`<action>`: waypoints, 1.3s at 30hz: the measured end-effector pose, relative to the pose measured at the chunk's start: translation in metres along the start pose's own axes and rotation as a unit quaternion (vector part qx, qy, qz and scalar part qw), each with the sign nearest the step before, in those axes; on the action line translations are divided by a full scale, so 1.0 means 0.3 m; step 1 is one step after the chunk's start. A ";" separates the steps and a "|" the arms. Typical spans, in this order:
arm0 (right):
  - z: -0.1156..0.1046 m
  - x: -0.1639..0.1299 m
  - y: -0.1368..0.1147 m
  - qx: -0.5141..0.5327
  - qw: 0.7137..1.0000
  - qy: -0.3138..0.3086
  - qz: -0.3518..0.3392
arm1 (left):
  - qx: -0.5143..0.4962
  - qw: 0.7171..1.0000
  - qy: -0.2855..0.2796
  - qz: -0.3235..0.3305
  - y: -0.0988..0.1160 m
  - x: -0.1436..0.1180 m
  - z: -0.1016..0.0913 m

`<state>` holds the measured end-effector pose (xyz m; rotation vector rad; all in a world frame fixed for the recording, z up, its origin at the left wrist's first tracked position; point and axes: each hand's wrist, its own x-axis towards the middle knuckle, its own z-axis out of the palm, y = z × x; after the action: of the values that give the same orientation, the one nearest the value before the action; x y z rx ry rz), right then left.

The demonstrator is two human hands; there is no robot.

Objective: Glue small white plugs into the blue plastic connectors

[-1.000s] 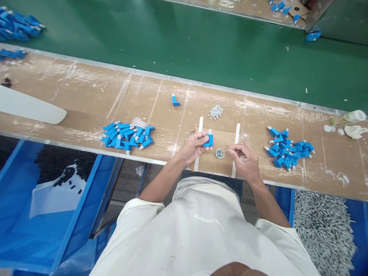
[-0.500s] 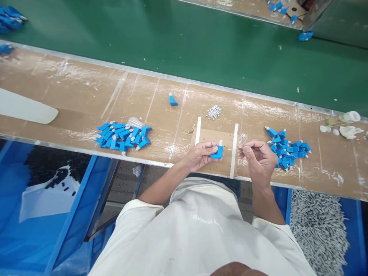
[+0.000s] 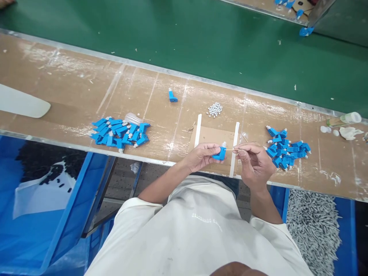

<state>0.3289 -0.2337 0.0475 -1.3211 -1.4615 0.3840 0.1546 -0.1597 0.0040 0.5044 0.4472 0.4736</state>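
Observation:
Between thumb and fingers, my left hand [image 3: 202, 156] grips a blue plastic part [image 3: 220, 154] with a white tip pointing up. My right hand [image 3: 255, 163] is closed in a pinch on a thin wooden toothpick [image 3: 230, 149], whose far end meets the side of the blue part. Whether the end enters the part is too small to tell. Both hands are over a cardboard sheet [image 3: 215, 135] with white strips at its sides. Beyond it lies a small heap of grey-white pellets [image 3: 215, 109]. A single blue part [image 3: 172, 95] stands farther off to the left.
Piles of blue parts lie left [image 3: 120, 133] and right [image 3: 287, 148] on the bench. A toothpick container [image 3: 344, 119] lies at the far right. A green belt [image 3: 184, 42] runs behind. Below are blue bins, one with grey pieces [image 3: 312, 226], one with black pieces [image 3: 61, 161].
My right hand has moved slightly left, bringing the toothpick from beside the blue part to its side. My left hand still holds the part. The whole view has shifted a little.

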 end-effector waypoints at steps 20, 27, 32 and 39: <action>0.004 0.026 -0.010 -0.112 0.985 -0.044 -0.120 | 0.000 1.000 0.022 -0.010 -0.008 0.005 -0.010; -0.006 -0.001 0.002 -0.020 0.999 0.045 -0.003 | 0.004 1.000 0.022 0.001 -0.003 -0.007 -0.035; 0.013 -0.029 0.050 -0.027 0.997 -0.031 0.060 | -0.023 0.998 0.043 0.029 0.018 -0.029 -0.073; 0.043 -0.037 0.143 -0.111 0.986 -0.096 0.076 | -0.051 0.992 0.107 0.039 0.034 -0.051 -0.132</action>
<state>0.3379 -0.2238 0.0033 -1.6176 -1.6044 0.4686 0.1190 -0.1461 -0.0171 0.3739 0.6065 0.6258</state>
